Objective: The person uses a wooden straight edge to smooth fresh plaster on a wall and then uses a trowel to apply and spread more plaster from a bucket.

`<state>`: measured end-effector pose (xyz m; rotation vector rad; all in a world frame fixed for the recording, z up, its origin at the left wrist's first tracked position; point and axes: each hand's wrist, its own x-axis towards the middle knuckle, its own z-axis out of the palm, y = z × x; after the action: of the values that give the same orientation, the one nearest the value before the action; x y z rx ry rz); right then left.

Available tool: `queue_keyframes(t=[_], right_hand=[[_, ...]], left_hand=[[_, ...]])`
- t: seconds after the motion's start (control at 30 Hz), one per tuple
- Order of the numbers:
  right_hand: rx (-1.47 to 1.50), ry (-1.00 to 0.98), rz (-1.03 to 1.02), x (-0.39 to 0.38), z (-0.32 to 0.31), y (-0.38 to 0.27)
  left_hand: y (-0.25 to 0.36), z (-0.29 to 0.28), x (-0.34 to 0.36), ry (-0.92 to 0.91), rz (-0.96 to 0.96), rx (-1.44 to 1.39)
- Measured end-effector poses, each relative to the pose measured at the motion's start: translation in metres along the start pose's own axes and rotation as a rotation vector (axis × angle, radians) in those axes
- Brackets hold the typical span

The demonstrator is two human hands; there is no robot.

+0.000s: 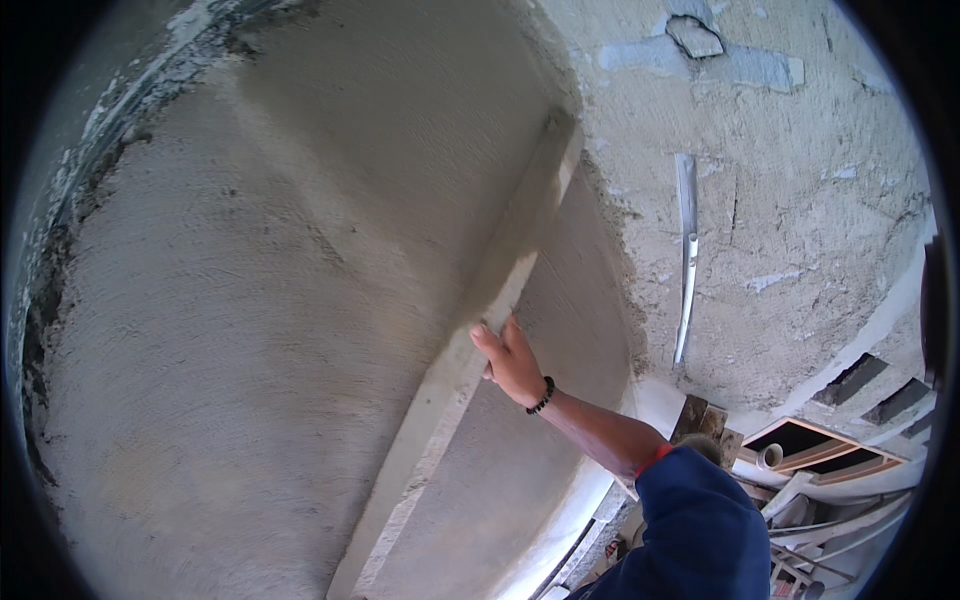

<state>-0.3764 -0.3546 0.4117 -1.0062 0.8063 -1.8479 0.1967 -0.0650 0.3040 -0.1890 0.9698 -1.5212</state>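
Observation:
A long plaster-smeared straightedge (425, 425) lies aslant against the freshly plastered wall (230, 330), running from the upper middle down to the lower edge of the view. My right hand (512, 365) is closed around its right side near the middle, the thumb on the near face. Part of the fingers is hidden behind the bar. A dark beaded bracelet (541, 396) circles that wrist, and the arm wears a dark blue sleeve (700, 525) with a red edge. Around the bar the plaster is grey, darker toward the top, with fine drag marks. My left hand is out of view.
To the right is an older, rough wall (790, 230) with a pale metal strip (687, 260) and a hole (695, 37) near the top. Wooden frames (820, 455) and piled boards (835, 530) stand at the lower right. A ragged plaster edge (45, 350) borders the left.

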Motion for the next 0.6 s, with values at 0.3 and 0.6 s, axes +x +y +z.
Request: queue_keyframes(t=[0.3,0.6], right_hand=[[-0.171,-0.132,-0.358,0.086,0.060,-0.108],[-0.210,-0.162,-0.320,0.113,0.098,-0.185]], left_hand=[[-0.060,0.035,-0.014,-0.286,0.076,0.334],[-0.214,0.025,-0.014,-0.498,0.273,0.835]])
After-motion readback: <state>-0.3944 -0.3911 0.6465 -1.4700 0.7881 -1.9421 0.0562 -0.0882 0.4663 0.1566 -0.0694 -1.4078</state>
